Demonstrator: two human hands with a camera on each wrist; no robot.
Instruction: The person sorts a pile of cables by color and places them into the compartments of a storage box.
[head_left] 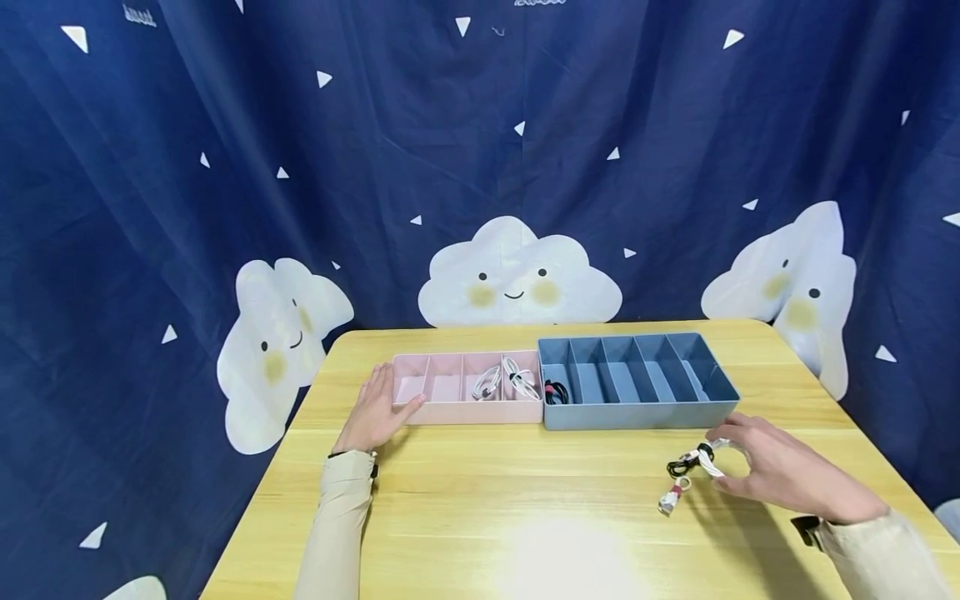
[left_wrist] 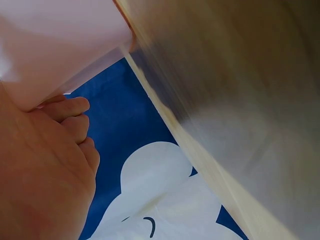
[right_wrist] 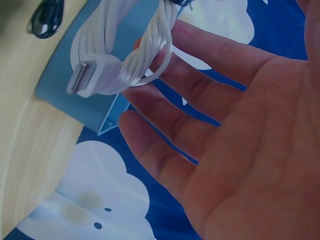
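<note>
In the head view my right hand [head_left: 776,467] pinches a coiled white cable [head_left: 712,458] with a black tie, held over the table. Seen from the right wrist, the white cable [right_wrist: 142,60] hangs at the fingertips, its metal-ended plug pointing down-left. Close beside it are a small black cable [head_left: 681,465] and a short white cable [head_left: 672,497] with a red tie. My left hand [head_left: 377,410] rests against the left end of the pink divided box [head_left: 465,413], its fingers extended along the end and its thumb over the front rim.
A blue-grey divided box [head_left: 637,417] stands against the pink one's right end; a black cable [head_left: 557,392] with a red tie lies in its leftmost compartment. White cables [head_left: 520,379] fill two right compartments of the pink box. A dark blue cloud-print curtain [head_left: 375,208] hangs behind the wooden table [head_left: 465,492].
</note>
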